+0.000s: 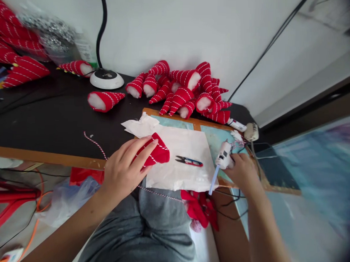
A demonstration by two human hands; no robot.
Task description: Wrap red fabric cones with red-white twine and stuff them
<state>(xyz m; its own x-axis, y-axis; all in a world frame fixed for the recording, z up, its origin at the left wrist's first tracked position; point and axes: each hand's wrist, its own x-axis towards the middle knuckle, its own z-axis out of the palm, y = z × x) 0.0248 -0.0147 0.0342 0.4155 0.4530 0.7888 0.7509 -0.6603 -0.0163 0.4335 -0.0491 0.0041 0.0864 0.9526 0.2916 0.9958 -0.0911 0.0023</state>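
Observation:
My left hand (130, 163) is closed around a red felt cone (161, 151) with white stitched lines, above the left part of a white paper sheet (186, 141). A red-and-white twisted cord (95, 143) runs out to the left of this hand, and more cord hangs below it across the lap. Thread snips (189, 161) with a blue and red handle lie on the paper. At the paper's right side, my right hand (240, 168) grips a white glue gun (224, 154), its nozzle pointing up and a bluish glue stick sticking out below. Part of the right fingers is hidden behind the gun.
Several stuffed red cones (180, 98) are piled by the wall, and a single cone (105, 101) lies left of them. A white lamp base (107, 79) stands behind. A power adapter (251, 132) and cables lie at the right. More red cones (28, 71) are at far left.

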